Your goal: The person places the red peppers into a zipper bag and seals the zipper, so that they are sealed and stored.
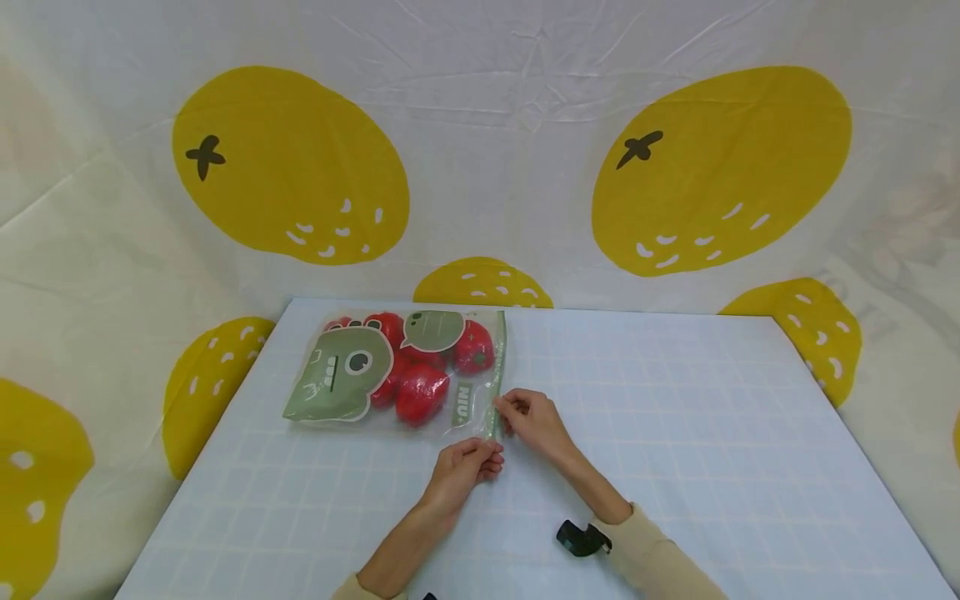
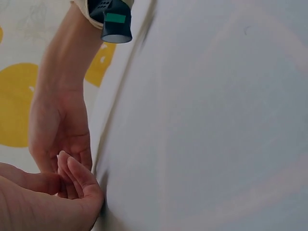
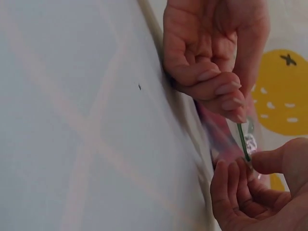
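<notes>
A clear zip bag (image 1: 461, 442) with a green dinosaur print lies flat on the table, with several red, tomato-like pieces (image 1: 422, 394) inside. Its green-edged opening (image 1: 495, 367) faces right. My left hand (image 1: 463, 471) pinches the near corner of that edge between thumb and finger. A little farther up, my right hand (image 1: 536, 423) pinches the same edge. In the right wrist view, a green strip (image 3: 243, 142) runs between the fingertips of both hands. The left wrist view shows both hands close together, but the bag is hidden there.
The table (image 1: 675, 433) has a pale blue checked cover. Behind it hangs a white cloth printed with yellow fruit (image 1: 292, 167). A black wrist camera (image 1: 583, 538) sits at the right sleeve, low over the table.
</notes>
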`<move>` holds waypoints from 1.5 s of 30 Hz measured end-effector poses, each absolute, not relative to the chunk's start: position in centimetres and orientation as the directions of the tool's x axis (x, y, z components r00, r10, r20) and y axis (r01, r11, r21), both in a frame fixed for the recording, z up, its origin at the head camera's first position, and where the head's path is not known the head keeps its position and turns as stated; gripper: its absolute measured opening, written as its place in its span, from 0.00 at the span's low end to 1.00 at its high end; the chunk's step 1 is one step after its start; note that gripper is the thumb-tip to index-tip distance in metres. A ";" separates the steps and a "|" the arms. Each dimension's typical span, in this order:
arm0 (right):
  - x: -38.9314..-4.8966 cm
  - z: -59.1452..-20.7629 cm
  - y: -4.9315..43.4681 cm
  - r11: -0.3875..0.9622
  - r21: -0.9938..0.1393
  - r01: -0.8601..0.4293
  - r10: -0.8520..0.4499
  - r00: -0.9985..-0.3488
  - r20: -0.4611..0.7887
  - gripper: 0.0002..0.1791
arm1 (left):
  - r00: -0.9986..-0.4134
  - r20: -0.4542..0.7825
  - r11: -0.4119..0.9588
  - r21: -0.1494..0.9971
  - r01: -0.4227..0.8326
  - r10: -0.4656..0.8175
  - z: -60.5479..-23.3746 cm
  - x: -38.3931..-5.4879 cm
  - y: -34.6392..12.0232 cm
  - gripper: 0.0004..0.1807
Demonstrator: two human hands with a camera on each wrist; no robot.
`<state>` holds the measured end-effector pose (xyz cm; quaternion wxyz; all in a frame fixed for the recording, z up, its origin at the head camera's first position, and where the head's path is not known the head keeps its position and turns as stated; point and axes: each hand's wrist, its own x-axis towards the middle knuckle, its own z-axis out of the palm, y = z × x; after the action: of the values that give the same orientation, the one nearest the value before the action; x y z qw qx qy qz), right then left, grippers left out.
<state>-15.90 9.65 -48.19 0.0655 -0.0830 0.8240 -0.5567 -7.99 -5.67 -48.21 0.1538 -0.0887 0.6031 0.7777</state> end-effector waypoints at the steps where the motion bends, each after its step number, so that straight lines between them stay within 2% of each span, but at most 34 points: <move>1: -16.1 -48.2 9.6 0.367 -0.928 -0.058 -0.204 -0.979 -0.019 0.12 | -0.937 -0.323 -0.225 0.911 -0.346 0.133 -48.2 -8.0 -5.6 0.15; 45: -20.6 -47.4 9.0 0.357 -0.932 -0.063 -0.107 -0.994 0.026 0.12 | -0.936 -0.321 -0.208 0.915 -0.345 0.141 -48.6 -8.0 -5.8 0.15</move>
<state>-20.57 8.96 -47.42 0.0196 -0.0517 0.8235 -0.5647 -7.98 -5.75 -48.56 0.1575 -0.0837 0.6093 0.7726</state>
